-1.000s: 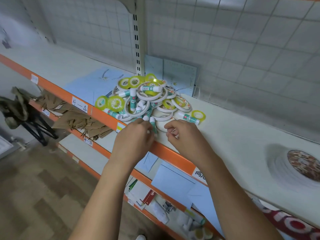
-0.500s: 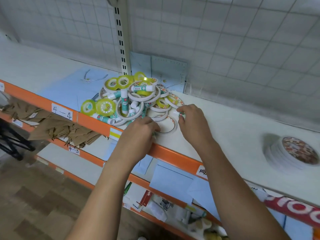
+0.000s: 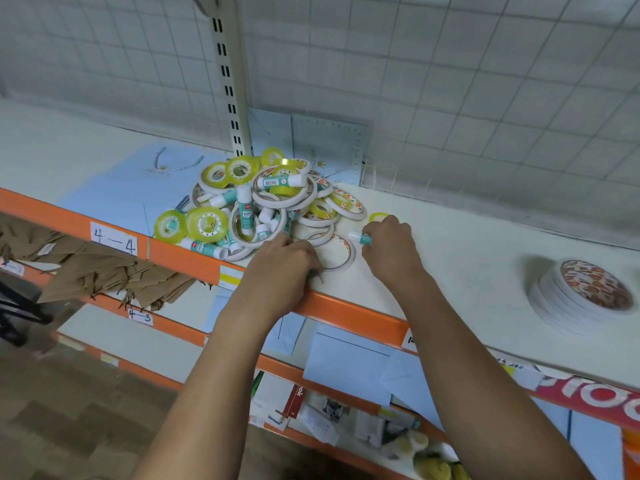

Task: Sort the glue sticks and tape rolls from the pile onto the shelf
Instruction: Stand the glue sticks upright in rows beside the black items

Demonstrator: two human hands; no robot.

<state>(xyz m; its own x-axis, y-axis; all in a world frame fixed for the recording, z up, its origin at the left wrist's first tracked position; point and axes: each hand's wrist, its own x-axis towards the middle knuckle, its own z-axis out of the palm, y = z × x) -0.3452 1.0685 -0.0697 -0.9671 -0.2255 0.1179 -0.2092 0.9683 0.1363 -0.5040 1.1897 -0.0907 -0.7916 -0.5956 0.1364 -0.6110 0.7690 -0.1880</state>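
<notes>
"At the left end of the shelf [image 3: 467, 244], what do you have?"

"The label 4—4 [image 3: 113, 237] on the orange lip, then the pile [image 3: 263, 209]. Yellow tape rolls [image 3: 192, 223] sit at its near-left edge, with white rolls and glue sticks heaped over one another behind."

"And the left hand [image 3: 280, 268]?"

"I have it knuckles-up at the pile's front, over the lip, with the fingers curled under. I cannot tell whether they grip anything, because the hand hides them."

"Between the hands?"

"One flat tape roll [image 3: 337, 252] lies alone on the board, just beside the left fingertips."

"The right?"

"My right hand [image 3: 391, 247] pinches a glue stick [image 3: 360, 237] low over the board at the pile's right edge, its white cap poking out leftward. I judge it is held by the body so that it lifts free without dragging rolls along. Far right, well apart, a neat stack of tape rolls [image 3: 588, 299] stands on the board. I take that as the place rolls go, so sticks need their own spot."
</notes>
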